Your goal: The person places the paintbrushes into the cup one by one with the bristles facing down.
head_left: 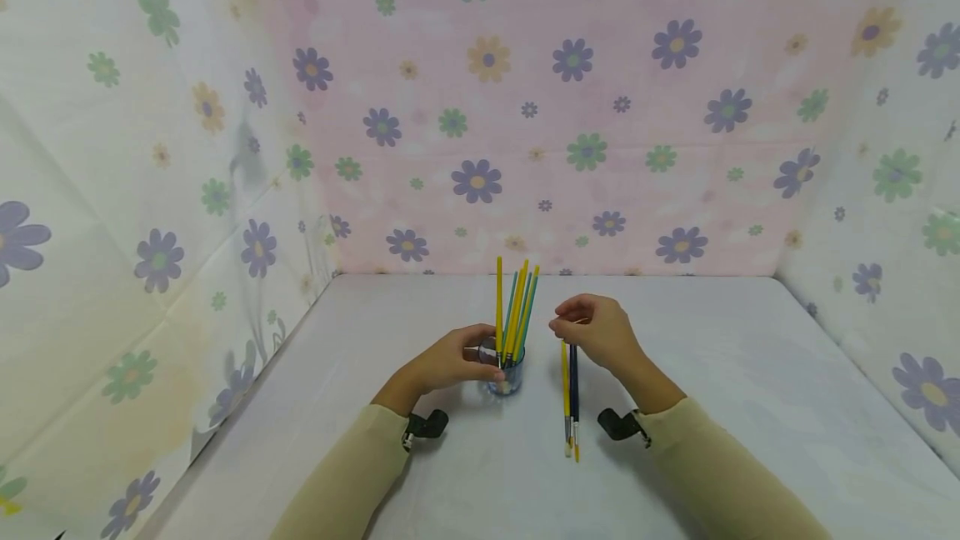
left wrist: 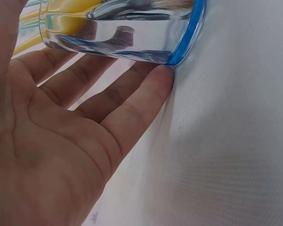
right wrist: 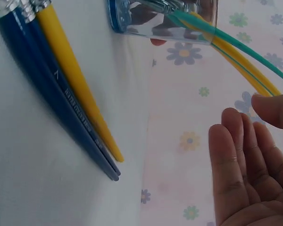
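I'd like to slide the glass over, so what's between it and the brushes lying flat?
Just a bare strip of white table separates the glass from the flat brushes, seen in the head view.

The left sleeve [head_left: 348, 469] and right sleeve [head_left: 723, 465] are plain pale tan, each with a small black camera [head_left: 429, 424].

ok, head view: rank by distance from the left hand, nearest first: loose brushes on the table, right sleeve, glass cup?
1. Glass cup: in the left hand's grip, between thumb and fingers.
2. Loose brushes: lying on the table, to the right of the cup.
3. Right sleeve: farther right, beyond the brushes.
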{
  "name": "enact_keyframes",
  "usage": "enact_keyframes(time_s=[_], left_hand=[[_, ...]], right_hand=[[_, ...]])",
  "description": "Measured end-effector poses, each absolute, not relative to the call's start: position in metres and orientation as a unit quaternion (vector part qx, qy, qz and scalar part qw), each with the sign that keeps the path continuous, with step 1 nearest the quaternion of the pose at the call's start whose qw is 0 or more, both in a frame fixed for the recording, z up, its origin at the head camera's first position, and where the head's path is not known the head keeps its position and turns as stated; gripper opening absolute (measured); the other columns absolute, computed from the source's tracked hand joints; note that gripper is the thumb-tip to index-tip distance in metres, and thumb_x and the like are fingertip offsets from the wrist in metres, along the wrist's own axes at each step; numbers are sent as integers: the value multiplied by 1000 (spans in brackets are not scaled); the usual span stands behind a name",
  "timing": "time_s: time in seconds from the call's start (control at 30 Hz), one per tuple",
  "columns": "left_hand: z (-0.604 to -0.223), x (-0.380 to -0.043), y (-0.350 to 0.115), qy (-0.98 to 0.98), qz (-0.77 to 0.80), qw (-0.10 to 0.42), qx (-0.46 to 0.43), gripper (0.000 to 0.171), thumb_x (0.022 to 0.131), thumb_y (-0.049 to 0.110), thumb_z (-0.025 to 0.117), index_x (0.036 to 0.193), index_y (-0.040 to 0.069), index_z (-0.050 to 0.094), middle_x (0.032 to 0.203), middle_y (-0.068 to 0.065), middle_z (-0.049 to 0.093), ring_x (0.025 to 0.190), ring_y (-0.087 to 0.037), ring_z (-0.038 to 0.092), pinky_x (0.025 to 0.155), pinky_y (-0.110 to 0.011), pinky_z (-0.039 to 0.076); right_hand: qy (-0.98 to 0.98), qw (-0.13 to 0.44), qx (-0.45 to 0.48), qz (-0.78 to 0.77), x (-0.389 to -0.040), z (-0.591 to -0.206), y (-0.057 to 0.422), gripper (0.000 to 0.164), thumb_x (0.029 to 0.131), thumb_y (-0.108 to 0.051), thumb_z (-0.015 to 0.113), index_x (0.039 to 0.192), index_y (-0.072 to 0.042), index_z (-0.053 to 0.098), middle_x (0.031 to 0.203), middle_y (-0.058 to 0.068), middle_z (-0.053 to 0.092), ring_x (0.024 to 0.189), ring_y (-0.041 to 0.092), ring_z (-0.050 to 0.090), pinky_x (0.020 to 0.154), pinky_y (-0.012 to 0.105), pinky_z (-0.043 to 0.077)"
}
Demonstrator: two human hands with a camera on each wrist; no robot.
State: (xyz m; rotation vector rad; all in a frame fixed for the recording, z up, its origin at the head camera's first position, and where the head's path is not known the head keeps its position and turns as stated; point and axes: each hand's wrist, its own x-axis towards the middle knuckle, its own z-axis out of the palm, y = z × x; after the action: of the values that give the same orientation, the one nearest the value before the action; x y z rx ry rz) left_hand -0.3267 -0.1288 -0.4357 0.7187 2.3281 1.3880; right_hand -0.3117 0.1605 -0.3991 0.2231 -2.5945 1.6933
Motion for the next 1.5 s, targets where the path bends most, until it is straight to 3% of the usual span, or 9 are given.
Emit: enact_keyframes(time_s=[0.2, 0.37, 0.77, 1.13, 1.5], left_hand=[[-435, -327, -129, 817, 489, 169, 253, 68, 83, 37, 88, 142, 33, 56, 133, 5, 66, 117, -17, 67, 113, -48, 47], [-435, -327, -129, 813, 493, 175, 254, 67, 84, 36, 88, 143, 33, 55, 133, 5, 65, 117, -18, 67, 113, -48, 47], [-434, -326, -130, 816, 491, 176, 250, 68, 83, 38, 88, 143, 33, 56, 133, 5, 65, 117, -17, 67, 112, -49, 47], [-434, -326, -130, 817, 490, 177, 247, 69, 84, 39, 87, 144, 32, 55, 134, 5, 65, 116, -17, 68, 112, -50, 47], [-436, -328, -130, 817, 487, 177, 253, 69, 84, 39, 87, 144, 32, 55, 133, 5, 65, 115, -17, 68, 113, -49, 47]], right_hand=[[-823, -81, 26, 562, -314, -400, 174, 35, 90, -24, 82, 116, -4, 70, 109, 12, 73, 96, 27, 75, 83, 37, 64], [-820, -112, 1, 561, -317, -404, 186, 34, 92, -22, 79, 118, -2, 70, 114, 14, 73, 95, 23, 74, 82, 36, 64], [-823, -129, -29, 552, -321, -416, 198, 35, 92, -23, 79, 119, -3, 70, 114, 13, 73, 90, 21, 72, 78, 33, 63], [-852, -149, -37, 501, -321, -432, 195, 30, 86, -23, 84, 108, -5, 73, 96, 10, 73, 80, 20, 70, 68, 30, 59], [-878, -146, -41, 455, -319, -434, 185, 30, 85, -23, 87, 103, -4, 71, 90, 9, 73, 74, 18, 69, 64, 30, 59]])
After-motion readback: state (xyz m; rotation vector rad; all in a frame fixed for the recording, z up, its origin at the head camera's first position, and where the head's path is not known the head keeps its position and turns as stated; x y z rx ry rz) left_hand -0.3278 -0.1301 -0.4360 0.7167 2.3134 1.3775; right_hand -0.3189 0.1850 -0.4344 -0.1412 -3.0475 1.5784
